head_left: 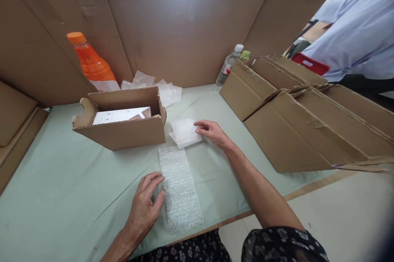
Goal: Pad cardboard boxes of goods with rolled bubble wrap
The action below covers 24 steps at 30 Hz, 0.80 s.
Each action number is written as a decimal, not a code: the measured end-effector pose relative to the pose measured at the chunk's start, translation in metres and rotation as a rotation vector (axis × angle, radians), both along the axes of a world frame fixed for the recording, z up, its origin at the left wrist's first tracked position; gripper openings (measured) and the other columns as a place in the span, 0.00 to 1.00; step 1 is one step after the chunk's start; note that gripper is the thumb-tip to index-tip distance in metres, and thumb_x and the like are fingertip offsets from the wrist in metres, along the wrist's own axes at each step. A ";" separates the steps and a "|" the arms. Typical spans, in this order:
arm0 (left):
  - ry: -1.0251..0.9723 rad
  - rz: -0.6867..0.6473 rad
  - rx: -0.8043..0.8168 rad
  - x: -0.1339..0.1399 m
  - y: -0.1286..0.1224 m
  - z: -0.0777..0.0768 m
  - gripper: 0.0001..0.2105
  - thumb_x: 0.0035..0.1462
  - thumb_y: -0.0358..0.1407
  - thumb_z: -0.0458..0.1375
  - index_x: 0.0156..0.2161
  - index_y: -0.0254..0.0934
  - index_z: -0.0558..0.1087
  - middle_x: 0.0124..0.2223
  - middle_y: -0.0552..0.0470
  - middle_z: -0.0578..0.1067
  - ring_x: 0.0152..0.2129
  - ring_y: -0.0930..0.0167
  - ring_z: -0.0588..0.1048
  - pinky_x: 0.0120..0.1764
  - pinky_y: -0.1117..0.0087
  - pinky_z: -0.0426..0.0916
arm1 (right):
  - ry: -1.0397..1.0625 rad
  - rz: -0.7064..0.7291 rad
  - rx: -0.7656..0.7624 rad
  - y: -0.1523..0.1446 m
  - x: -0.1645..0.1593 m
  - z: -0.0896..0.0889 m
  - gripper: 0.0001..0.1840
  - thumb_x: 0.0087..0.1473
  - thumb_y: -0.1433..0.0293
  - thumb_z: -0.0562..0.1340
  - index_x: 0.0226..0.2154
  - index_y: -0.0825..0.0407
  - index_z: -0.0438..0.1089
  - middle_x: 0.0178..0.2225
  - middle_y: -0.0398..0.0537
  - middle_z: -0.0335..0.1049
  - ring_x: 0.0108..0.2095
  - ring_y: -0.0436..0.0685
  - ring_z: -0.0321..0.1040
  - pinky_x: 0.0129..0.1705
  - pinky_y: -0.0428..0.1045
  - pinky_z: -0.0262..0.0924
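Observation:
A long flat strip of bubble wrap (181, 190) lies on the green cloth, reaching toward the table's front edge. My left hand (149, 196) is at its left edge, fingers apart and slightly curved, holding nothing. Just beyond the strip sits a small bundle of bubble wrap (184, 132); whatever may be inside cannot be made out. My right hand (211, 130) rests its fingertips at the bundle's right side, with the fingers loosely apart. To the left stands an open cardboard box (138, 134) with a white box (121, 115) inside it.
An orange bottle (94, 63) and crumpled clear plastic (168, 93) are behind the open box. Several cardboard boxes (286, 134) stand at the right, beside a clear bottle (227, 67). A cardboard wall (184, 28) closes off the back. A person in a light blue shirt (360, 36) is beyond, right.

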<state>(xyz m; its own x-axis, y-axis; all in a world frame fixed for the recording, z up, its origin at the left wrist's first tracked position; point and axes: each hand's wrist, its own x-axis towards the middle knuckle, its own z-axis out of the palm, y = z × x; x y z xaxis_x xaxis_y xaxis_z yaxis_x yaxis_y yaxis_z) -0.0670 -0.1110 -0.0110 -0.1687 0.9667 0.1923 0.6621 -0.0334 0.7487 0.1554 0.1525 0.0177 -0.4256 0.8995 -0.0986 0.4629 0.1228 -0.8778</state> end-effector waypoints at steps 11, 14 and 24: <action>0.392 -0.032 -0.052 0.014 0.029 0.002 0.14 0.58 0.28 0.56 0.49 0.35 0.74 0.50 0.43 0.75 0.45 0.58 0.73 0.46 0.54 0.71 | 0.072 -0.130 0.152 0.001 -0.020 -0.010 0.12 0.43 0.61 0.66 0.24 0.52 0.68 0.21 0.39 0.64 0.25 0.51 0.61 0.32 0.48 0.57; 0.447 -0.047 -0.081 0.016 0.036 0.006 0.13 0.57 0.26 0.56 0.48 0.36 0.74 0.50 0.44 0.75 0.46 0.58 0.72 0.47 0.55 0.70 | 0.159 -0.160 0.200 -0.016 -0.006 -0.003 0.14 0.52 0.57 0.62 0.33 0.52 0.70 0.30 0.44 0.72 0.32 0.54 0.68 0.37 0.49 0.62; 0.493 -0.037 -0.154 0.008 0.038 0.010 0.15 0.60 0.32 0.56 0.51 0.33 0.72 0.42 0.42 0.75 0.40 0.57 0.73 0.44 0.55 0.69 | -0.269 0.015 0.434 -0.134 0.089 -0.005 0.24 0.56 0.70 0.57 0.56 0.47 0.69 0.58 0.53 0.70 0.61 0.64 0.65 0.60 0.63 0.60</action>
